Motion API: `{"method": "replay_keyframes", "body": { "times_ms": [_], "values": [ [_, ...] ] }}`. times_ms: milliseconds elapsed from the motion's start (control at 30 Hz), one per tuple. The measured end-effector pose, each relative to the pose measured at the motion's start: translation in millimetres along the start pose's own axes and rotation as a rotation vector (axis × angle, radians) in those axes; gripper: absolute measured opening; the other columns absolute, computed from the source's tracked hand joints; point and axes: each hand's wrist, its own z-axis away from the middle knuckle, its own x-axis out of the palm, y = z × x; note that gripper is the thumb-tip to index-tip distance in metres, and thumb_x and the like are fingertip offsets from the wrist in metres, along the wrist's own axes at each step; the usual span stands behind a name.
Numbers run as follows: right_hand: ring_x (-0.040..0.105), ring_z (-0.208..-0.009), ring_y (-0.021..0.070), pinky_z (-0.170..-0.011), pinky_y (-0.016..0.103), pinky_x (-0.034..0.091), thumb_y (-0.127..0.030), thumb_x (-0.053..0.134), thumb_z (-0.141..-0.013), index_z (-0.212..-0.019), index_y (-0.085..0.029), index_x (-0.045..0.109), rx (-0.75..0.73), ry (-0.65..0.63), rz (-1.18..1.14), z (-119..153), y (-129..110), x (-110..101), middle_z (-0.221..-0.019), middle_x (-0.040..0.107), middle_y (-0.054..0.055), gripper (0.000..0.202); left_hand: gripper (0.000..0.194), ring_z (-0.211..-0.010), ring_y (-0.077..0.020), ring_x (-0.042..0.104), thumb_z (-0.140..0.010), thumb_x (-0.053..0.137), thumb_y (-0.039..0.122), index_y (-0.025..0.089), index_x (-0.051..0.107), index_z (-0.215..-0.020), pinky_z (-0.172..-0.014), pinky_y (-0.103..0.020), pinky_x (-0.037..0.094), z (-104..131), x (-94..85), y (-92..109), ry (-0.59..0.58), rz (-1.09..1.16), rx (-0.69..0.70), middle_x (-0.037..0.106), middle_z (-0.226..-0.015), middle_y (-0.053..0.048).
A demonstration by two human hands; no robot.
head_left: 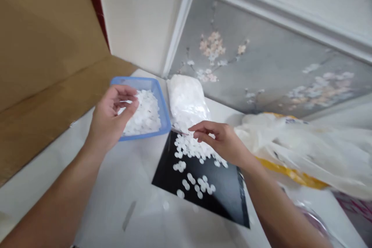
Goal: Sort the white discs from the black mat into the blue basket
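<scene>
**White discs (190, 147) on black sheet (225, 199) and in blue tray (164, 114)**

Hands apart. Right hand (221, 139), above the sheet: thumb and index finger pinched on a thin tool (179, 131); type unclear, near end lost behind the fingers. Left hand (109, 114) over the tray, fingers curled, masking part of its contents; cannot tell whether the fingertips grip anything. Clear bag (187, 95) behind the sheet, white contents hard to resolve. White plastic packaging (308, 145) cut off at right.
</scene>
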Motion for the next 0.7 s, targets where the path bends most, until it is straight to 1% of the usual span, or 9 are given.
{"method": "replay_keyframes", "body": {
  "times_ms": [67, 133, 167, 233, 300, 367, 500, 600, 700],
  "values": [
    [0.064, -0.064, 0.0165, -0.059, 0.029, 0.047, -0.028, 0.059, -0.087, -0.093, -0.024, 0.072, 0.083, 0.007, 0.071, 36.0, 16.1, -4.3, -0.075, 0.072, 0.0, 0.015, 0.008, -0.081, -0.0173, 0.059, -0.08, 0.068, 0.03, 0.024, 0.066, -0.085, -0.076, -0.025, 0.044, 18.6, 10.3, 1.7, -0.446, -0.265, 0.088, 0.065, -0.088, 0.001],
    [0.063, -0.068, 0.0165, -0.061, 0.029, 0.048, -0.027, 0.06, -0.087, -0.092, -0.024, 0.072, 0.155, 0.043, 0.099, 67.1, 32.2, -5.2, -0.082, 0.073, 0.001, 0.014, 0.005, -0.07, -0.0151, 0.057, -0.083, 0.063, 0.03, 0.025, 0.066, -0.081, -0.065, -0.024, 0.042, 38.4, 17.1, -6.3, -0.864, -0.425, 0.107, 0.062, -0.083, 0.002],
    [0.064, -0.069, 0.0166, -0.062, 0.029, 0.048, -0.026, 0.061, -0.086, -0.092, -0.024, 0.072, 0.18, 0.066, 0.1, 80.6, 39.5, -4.3, -0.084, 0.073, 0.001, 0.013, 0.007, -0.069, -0.0149, 0.057, -0.085, 0.06, 0.027, 0.025, 0.064, -0.08, -0.063, -0.024, 0.04, 48.1, 19.2, -13.0, -1.006, -0.49, 0.105, 0.061, -0.082, 0.002],
    [0.064, -0.071, 0.0169, -0.062, 0.029, 0.048, -0.024, 0.062, -0.085, -0.091, -0.024, 0.072, 0.208, 0.104, 0.084, 103.4, 51.3, 0.5, -0.085, 0.073, 0.001, 0.011, 0.011, -0.067, -0.0144, 0.056, -0.087, 0.053, 0.021, 0.025, 0.061, -0.081, -0.06, -0.024, 0.037, 65.8, 21.5, -28.3, -1.191, -0.617, 0.054, 0.06, -0.084, 0.002],
    [0.064, -0.071, 0.0168, -0.061, 0.028, 0.047, -0.022, 0.064, -0.084, -0.087, -0.024, 0.072, 0.221, 0.135, 0.05, 120.5, 58.4, 8.2, -0.082, 0.071, 0.001, 0.009, 0.01, -0.065, -0.0138, 0.054, -0.087, 0.052, 0.02, 0.025, 0.059, -0.081, -0.058, -0.024, 0.035, 80.0, 22.6, -41.7, -1.271, -0.717, -0.006, 0.058, -0.085, 0.003],
    [0.063, -0.069, 0.0158, -0.059, 0.026, 0.046, -0.019, 0.065, -0.084, -0.081, -0.024, 0.071, 0.23, 0.157, 0.014, 132.1, 61.8, 17.4, -0.08, 0.069, 0.0, 0.008, 0.007, -0.067, -0.0142, 0.054, -0.086, 0.056, 0.023, 0.024, 0.057, -0.079, -0.059, -0.024, 0.035, 90.7, 24.2, -50.5, -1.295, -0.76, -0.025, 0.057, -0.083, 0.004],
    [0.059, -0.062, 0.0126, -0.055, 0.024, 0.045, -0.015, 0.068, -0.083, -0.076, -0.023, 0.07, 0.202, 0.164, -0.008, 142.7, 65.2, 34.7, -0.08, 0.064, 0.0, 0.011, 0.013, -0.074, -0.0171, 0.054, -0.084, 0.063, 0.029, 0.023, 0.057, -0.073, -0.066, -0.025, 0.036, 104.4, 30.1, -57.3, -1.265, -0.756, 0.078, 0.057, -0.078, 0.003],
    [0.061, -0.068, 0.0138, -0.061, 0.025, 0.048, -0.021, 0.066, -0.088, -0.082, -0.023, 0.07, 0.035, 0.141, 0.086, 143.8, 68.1, 44.3, -0.082, 0.063, 0.001, 0.008, 0.015, -0.073, -0.0177, 0.053, -0.083, 0.063, 0.027, 0.023, 0.058, -0.07, -0.066, -0.026, 0.035, 110.5, 33.6, -59.0, -1.256, -0.738, 0.121, 0.059, -0.074, 0.003],
    [0.061, -0.074, 0.0173, -0.068, 0.031, 0.048, -0.023, 0.056, -0.095, -0.086, -0.019, 0.069, -0.212, 0.113, 0.347, 141.6, 69.7, 50.0, -0.081, 0.065, 0.005, 0.016, 0.014, -0.071, -0.017, 0.053, -0.08, 0.063, 0.02, 0.023, 0.056, -0.067, -0.065, -0.025, 0.036, 112.7, 35.7, -58.1, -1.242, -0.718, 0.102, 0.059, -0.073, 0.004]
  ]
}}
